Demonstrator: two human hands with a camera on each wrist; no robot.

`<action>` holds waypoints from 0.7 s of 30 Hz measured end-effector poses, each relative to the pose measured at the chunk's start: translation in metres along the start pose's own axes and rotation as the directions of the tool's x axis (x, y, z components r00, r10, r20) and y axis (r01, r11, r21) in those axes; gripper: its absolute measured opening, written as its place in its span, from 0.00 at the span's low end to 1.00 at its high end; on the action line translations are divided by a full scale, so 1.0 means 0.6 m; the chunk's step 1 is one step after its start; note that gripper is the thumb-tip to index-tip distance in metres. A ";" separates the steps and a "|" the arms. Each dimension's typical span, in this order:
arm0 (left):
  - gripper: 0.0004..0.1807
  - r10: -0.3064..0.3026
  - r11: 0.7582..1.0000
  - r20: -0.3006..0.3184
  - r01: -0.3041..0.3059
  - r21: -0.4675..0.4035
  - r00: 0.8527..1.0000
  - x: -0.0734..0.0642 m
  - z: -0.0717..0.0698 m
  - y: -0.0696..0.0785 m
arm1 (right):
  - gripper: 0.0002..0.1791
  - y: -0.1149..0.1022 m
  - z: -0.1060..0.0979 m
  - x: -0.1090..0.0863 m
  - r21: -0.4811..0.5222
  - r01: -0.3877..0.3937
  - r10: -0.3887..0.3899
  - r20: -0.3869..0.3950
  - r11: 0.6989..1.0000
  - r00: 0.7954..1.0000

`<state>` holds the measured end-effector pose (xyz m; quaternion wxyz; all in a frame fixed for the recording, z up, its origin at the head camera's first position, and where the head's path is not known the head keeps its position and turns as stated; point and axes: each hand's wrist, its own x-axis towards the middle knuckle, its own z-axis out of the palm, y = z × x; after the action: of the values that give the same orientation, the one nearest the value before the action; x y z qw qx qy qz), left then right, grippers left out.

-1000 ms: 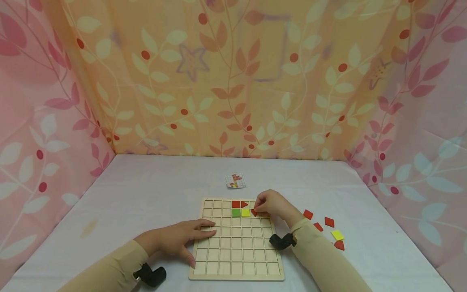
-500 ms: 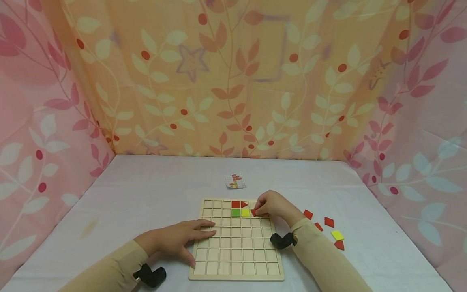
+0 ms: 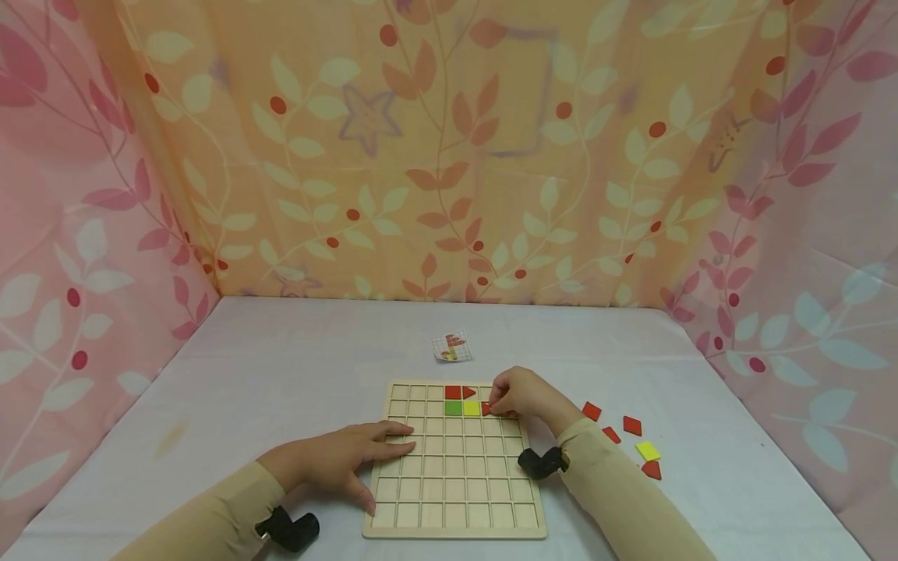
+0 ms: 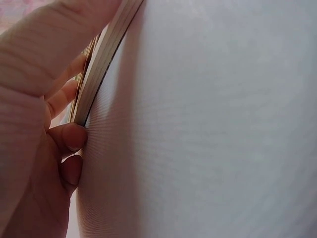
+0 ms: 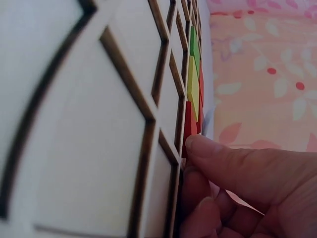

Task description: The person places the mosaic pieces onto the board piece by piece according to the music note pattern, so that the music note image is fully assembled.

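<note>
Placement of a small red flat piece on a pale wooden grid board

In the head view, the right hand pinched the red piece at a cell toward the board's far right corner, just beside a flat yellow square; a flat green square lay on the yellow one's other side. A flat red square and a flat red triangle lay in the board's farthest row. The left hand, fingers spread and relaxed, rested at the board's left edge. Right of the board lay four loose red pieces and a yellow four-sided piece; beyond its far edge lay a small printed card. Setting the red piece into its cell seemed the step in hand; the next move appeared to call for settling it flat, then letting go without nudging the yellow square.

The left wrist view gave what the head view hid: two left fingertips tucked low by the board's side edge.

The right wrist view showed the thumb tip on the red piece, the other fingers curled below; whether the piece was fully seated could not be told.
</note>
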<state>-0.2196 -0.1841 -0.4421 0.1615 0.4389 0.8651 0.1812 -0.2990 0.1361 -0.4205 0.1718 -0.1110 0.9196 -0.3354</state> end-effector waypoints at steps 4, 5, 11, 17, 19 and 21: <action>0.49 0.011 1.000 -0.004 -0.011 -0.005 1.000 0.000 -0.001 0.000 | 0.06 -0.005 0.000 -0.002 0.001 -0.003 0.003 0.005 1.000 1.000; 0.49 0.013 1.000 -0.005 -0.013 -0.007 1.000 0.000 -0.001 0.000 | 0.06 -0.006 -0.001 -0.003 0.003 -0.005 0.005 0.009 1.000 1.000; 0.49 -0.006 1.000 0.003 0.006 -0.005 1.000 0.000 0.000 0.001 | 0.04 -0.001 -0.011 -0.005 -0.043 0.032 -0.030 0.034 0.999 0.999; 0.49 0.005 1.000 0.001 -0.005 -0.018 1.000 0.000 0.000 0.000 | 0.03 0.022 -0.037 -0.009 -0.024 0.030 -0.030 0.002 0.999 1.000; 0.49 0.006 1.000 0.003 -0.006 -0.020 1.000 0.000 0.000 0.000 | 0.03 0.032 -0.050 -0.013 -0.003 0.023 -0.023 -0.022 1.000 0.999; 0.49 0.006 1.000 0.004 -0.006 -0.016 1.000 0.000 0.000 0.001 | 0.03 0.040 -0.063 -0.018 0.007 0.011 -0.010 -0.042 1.000 0.999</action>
<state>-0.2194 -0.1839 -0.4419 0.1662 0.4407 0.8619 0.1879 -0.3062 0.1795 -0.4065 0.1512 -0.1082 0.9212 -0.3419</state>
